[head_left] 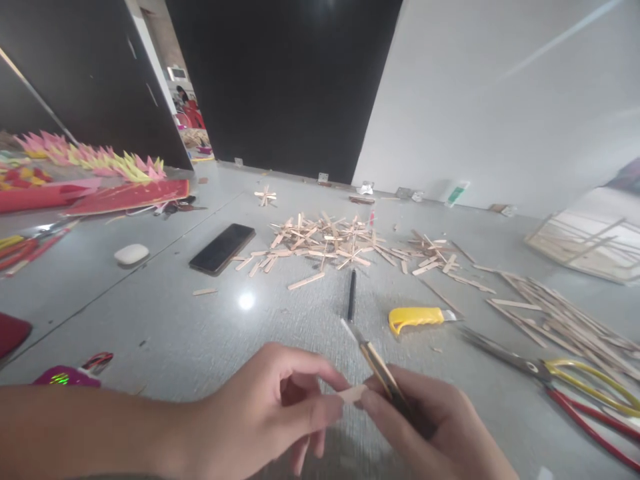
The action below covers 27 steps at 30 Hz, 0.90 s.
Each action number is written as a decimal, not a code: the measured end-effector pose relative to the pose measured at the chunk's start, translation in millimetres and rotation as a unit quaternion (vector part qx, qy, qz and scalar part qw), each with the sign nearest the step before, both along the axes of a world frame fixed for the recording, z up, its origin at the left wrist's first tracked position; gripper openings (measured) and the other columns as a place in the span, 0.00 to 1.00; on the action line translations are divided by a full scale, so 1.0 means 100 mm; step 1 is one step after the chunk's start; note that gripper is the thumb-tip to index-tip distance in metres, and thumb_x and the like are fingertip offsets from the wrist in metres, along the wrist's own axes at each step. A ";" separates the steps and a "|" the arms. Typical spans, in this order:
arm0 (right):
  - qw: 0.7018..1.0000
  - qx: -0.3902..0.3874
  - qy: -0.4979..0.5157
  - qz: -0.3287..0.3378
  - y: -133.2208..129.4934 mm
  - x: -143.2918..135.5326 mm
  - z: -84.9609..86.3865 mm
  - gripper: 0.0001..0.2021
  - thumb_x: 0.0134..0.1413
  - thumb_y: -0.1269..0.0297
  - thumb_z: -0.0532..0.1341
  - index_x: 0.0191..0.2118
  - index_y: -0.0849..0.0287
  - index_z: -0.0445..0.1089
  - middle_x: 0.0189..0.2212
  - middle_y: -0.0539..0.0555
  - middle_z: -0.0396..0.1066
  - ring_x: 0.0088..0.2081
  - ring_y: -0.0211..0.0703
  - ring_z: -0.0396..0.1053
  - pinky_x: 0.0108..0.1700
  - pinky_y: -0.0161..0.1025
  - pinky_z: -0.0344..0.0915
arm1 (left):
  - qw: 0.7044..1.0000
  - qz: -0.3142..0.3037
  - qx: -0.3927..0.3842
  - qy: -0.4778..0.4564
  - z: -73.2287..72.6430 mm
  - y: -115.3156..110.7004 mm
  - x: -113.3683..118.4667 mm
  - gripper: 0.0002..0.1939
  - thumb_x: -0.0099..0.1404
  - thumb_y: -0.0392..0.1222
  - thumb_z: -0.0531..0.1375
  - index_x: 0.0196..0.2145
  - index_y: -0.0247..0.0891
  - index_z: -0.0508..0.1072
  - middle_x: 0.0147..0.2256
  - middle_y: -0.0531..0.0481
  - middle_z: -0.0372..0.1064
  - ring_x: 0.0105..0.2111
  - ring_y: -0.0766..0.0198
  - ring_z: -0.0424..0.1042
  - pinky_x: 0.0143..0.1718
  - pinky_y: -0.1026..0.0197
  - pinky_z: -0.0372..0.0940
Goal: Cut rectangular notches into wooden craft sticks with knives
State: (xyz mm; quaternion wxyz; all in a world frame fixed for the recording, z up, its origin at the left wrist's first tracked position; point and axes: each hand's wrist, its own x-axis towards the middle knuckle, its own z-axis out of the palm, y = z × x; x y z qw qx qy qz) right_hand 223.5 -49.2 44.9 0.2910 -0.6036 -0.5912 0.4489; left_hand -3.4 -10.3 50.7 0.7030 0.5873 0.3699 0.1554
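Observation:
My left hand [280,407] pinches one end of a short, flat wooden stick [353,395] between thumb and forefinger. At the stick's other end are the fingertips of my right hand [425,417], which is wrapped round a slim craft knife [380,368]. Its blade points up and away from me, apart from the stick. Beyond my hands a black pen [352,297] lies on the grey floor. A yellow utility knife [416,318] rests to its right with some blade showing. Farther off spreads a loose pile of short wooden sticks [325,237].
Scissors [537,367] with yellow and red handles lie at right, near longer wooden strips [565,310]. A phone [223,248] and a white case [131,254] are on the left. Pink and yellow paper pieces [95,155] stand far left. A wooden frame [590,247] stands far right.

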 end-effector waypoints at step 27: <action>0.980 0.163 -0.118 -0.007 0.19 0.23 0.09 0.18 0.74 0.49 0.52 0.45 0.56 0.72 0.22 0.44 0.59 0.22 0.37 0.59 0.23 0.33 0.56 | 0.998 0.033 0.045 0.009 -0.01 0.04 -0.03 0.17 0.79 0.52 0.55 0.40 0.36 0.71 0.28 0.55 0.69 0.22 0.72 0.65 0.25 0.69 0.63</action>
